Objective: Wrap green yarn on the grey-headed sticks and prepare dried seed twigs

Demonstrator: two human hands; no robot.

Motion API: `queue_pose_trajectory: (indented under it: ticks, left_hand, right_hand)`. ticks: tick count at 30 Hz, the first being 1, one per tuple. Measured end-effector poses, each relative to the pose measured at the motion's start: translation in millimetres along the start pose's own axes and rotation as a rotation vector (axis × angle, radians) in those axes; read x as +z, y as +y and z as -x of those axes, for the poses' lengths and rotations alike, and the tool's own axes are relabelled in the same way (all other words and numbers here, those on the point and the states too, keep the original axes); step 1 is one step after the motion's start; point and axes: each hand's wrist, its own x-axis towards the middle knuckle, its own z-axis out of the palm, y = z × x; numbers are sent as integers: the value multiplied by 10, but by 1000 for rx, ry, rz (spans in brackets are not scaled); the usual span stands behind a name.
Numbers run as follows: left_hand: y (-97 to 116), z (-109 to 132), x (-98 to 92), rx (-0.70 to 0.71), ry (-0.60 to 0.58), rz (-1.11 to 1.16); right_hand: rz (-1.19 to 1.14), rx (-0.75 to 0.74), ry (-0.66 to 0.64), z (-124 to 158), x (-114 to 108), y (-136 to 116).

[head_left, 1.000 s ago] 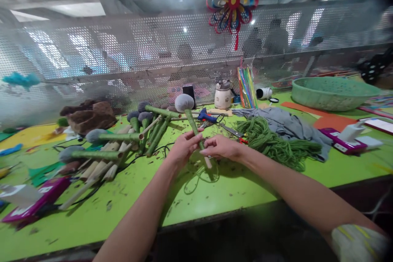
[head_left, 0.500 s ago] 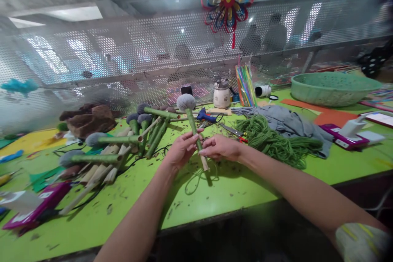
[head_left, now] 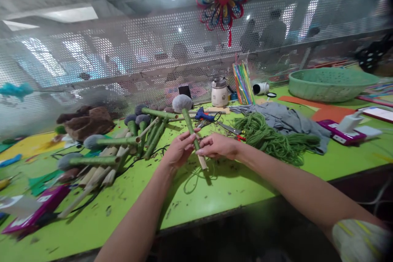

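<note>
My left hand (head_left: pixel 180 147) is closed round a wooden stick with a round grey fabric head (head_left: pixel 182 103); green yarn (head_left: pixel 188 119) is wound along most of its length. The stick leans, head up and away from me, its bare wooden end (head_left: pixel 202 162) pointing down toward me. Close to the lower edge of the winding, my right hand (head_left: pixel 217 146) pinches the green yarn against the stick. Below both hands a loose loop of yarn (head_left: pixel 190 190) lies on the green table (head_left: pixel 233 196). The strand between the right fingertips is mostly hidden.
Finished-looking grey-headed green sticks (head_left: pixel 102 159) and bare sticks lie at left. A blue glue gun (head_left: pixel 204 115), scissors (head_left: pixel 231 129), a green yarn heap (head_left: pixel 273 135) and grey cloth (head_left: pixel 285 118) lie beyond my hands. A green basin (head_left: pixel 331 90) stands back right; purple power strips (head_left: pixel 340 133) lie both sides.
The view has shifted slightly, so the whole scene sits a little further left and up. Both hands keep their hold on the stick and yarn; the green winding looks much the same.
</note>
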Motion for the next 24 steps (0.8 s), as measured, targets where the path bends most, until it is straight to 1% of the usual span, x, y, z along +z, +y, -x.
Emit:
queue_pose_trajectory:
  ticks: [2,4,9,11,13,17,19,22,24]
  left_hand:
    - [18,15,20,17,-5,10]
    - [15,17,38,19,1,1]
    - [-52,-37,29,-24,71,-73]
    - [-64,-54,9,-46,86,-93]
    - [-48,-48,-5,-62,77,-97]
    - [40,26,9,-68,11,-76]
    - [73,62,29,-67,-18,-63]
    - [63,63,49,-48,-11,-56]
    - [17,25,44,-28,25,-65]
  right_hand:
    - [-9,2,18,12,17,-29]
    - [28,3,55,10,36,-37]
    - [233,-7,192,-46,64,29]
    - [276,2,219,-63,65,62]
    - [254,15,188,-61,61,73]
    - [101,-12,-6,-11,46,26]
    - [51,-25,-64,10,45,1]
    - [34,-28,-58,-1,47,12]
    - [98,-28,23,-33,43,49]
